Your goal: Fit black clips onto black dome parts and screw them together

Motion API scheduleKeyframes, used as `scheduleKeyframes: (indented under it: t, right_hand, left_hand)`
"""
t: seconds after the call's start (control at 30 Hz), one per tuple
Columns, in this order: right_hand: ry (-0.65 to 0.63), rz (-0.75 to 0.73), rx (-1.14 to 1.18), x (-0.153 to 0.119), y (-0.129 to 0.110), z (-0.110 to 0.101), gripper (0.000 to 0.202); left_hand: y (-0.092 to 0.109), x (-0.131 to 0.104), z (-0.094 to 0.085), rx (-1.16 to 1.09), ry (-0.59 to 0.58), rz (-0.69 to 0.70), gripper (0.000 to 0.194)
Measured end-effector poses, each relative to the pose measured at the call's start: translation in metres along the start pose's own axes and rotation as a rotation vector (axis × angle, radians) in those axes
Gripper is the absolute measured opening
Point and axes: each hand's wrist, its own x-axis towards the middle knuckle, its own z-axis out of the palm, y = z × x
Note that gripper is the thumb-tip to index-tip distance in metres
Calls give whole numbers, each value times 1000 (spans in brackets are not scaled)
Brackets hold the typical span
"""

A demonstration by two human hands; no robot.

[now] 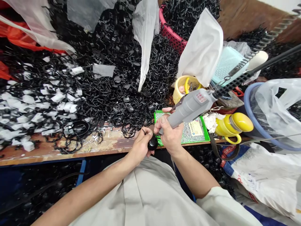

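My left hand (pixel 141 142) is closed round a glossy black round part (pixel 152 143) at the bench's front edge. In my right hand (pixel 169 131) is a grey electric screwdriver (pixel 191 106), gripped near its lower end and tilted, with its tip down by the black part. My fingers hide the tip, so contact cannot be made out. Behind and right of my right hand lies a green-rimmed tray (pixel 207 133) of tiny metal pieces with a yellow label on them.
Piles of black parts (pixel 105 84) and white blocks (pixel 30 106) cover the wooden bench (pixel 89 150). Right of the tray stand a yellow mug (pixel 231 125) and a blue-rimmed tub (pixel 246 103). A yellow bucket (pixel 176 94) sits behind the screwdriver; a coiled cord (pixel 265 37) hangs at upper right.
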Motion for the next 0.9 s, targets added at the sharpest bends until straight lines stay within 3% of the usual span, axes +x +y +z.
scheduleKeyframes:
  t: [0.23, 0.5, 0.7, 0.9]
  right_hand:
    - [31, -62, 29, 6, -19, -7, 37]
    - [156, -104, -203, 27, 10, -48, 47]
    - [96, -77, -201, 26, 19, -49, 44]
    - [103, -85, -203, 23, 20, -48, 44]
  left_hand:
    - [5, -1, 1, -6, 5, -29, 27]
    - [2, 1, -1, 23, -12, -34, 25]
    - [-2, 4, -5, 5, -32, -55, 26]
    - [2, 1, -1, -71, 34, -56, 30]
